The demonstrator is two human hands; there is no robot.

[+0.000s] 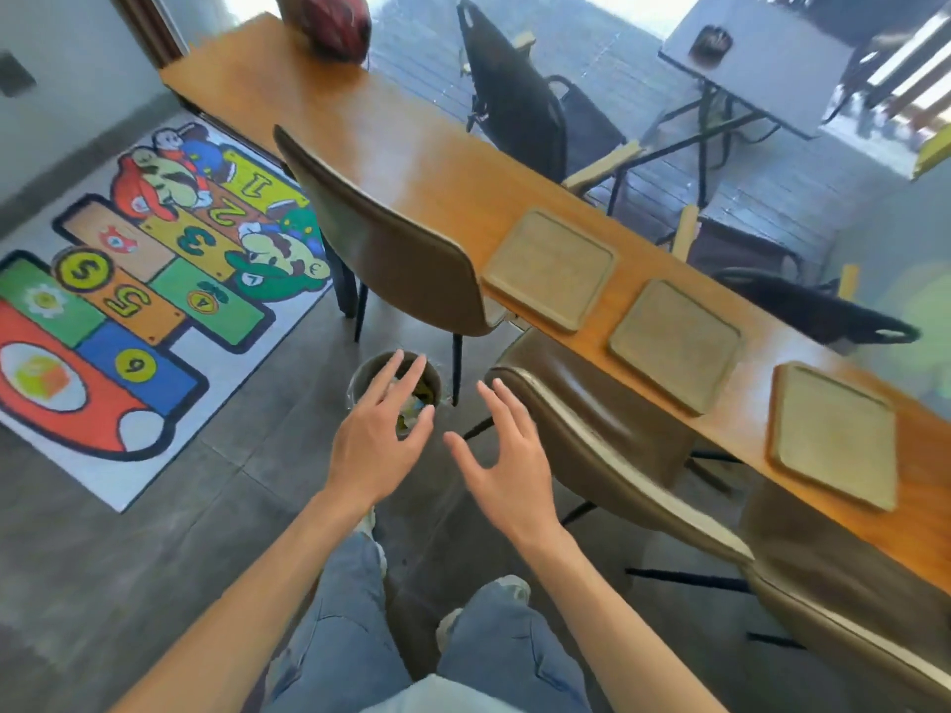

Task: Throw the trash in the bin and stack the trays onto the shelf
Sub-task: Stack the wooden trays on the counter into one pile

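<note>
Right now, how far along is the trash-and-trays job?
Trash looks done: scraps lie in the bin and all three trays on the table are bare. Nothing in hand: left hand and right hand are open above the bin. Left: stack the trays; no shelf in view.

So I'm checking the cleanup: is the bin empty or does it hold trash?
It holds trash: crumpled wrappers show inside the bin, just beyond the open left hand.
</note>
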